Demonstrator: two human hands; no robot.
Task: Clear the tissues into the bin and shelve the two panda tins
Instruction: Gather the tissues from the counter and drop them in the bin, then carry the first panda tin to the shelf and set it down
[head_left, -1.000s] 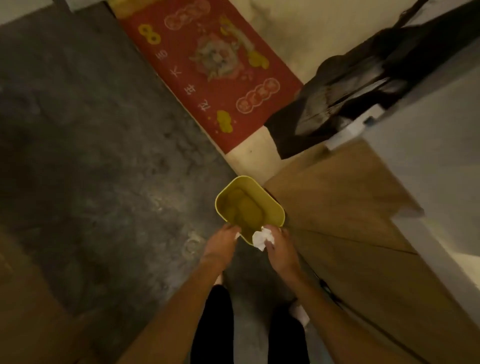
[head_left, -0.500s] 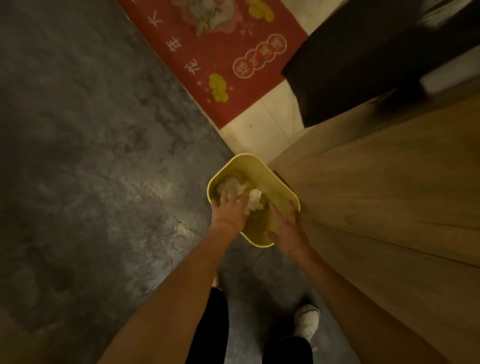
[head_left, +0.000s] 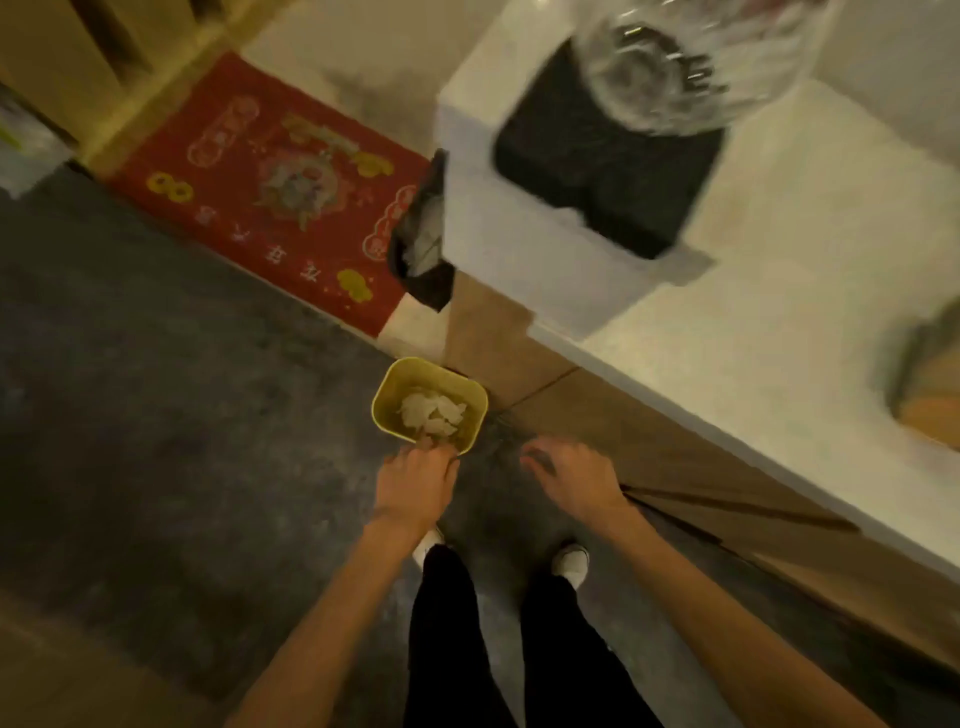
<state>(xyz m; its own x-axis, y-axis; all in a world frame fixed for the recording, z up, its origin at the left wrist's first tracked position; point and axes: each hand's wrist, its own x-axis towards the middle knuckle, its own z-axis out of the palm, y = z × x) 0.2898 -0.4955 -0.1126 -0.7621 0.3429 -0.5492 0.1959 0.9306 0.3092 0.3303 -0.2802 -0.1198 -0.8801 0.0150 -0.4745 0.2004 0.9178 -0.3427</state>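
Observation:
A small yellow bin (head_left: 385, 395) stands on the dark floor against the wooden cabinet front. Crumpled white tissues (head_left: 430, 413) lie inside it. My left hand (head_left: 415, 486) hovers just in front of the bin's near rim, fingers loosely spread, with nothing in it. To the right of the bin and level with the other hand, my right hand (head_left: 574, 475) is empty too, fingers apart. No panda tins are in view.
A white countertop (head_left: 753, 312) runs along the right over wooden cabinet doors (head_left: 675, 467). A black appliance (head_left: 602, 156) and a glass bowl (head_left: 685, 62) sit on it. A red mat (head_left: 270, 187) lies beyond the bin; a black bag (head_left: 421, 244) hangs at the counter's corner.
The tissues have dropped into the bin. Both hands have come out of the bin and pulled back, empty. The view has risen, showing the countertop.

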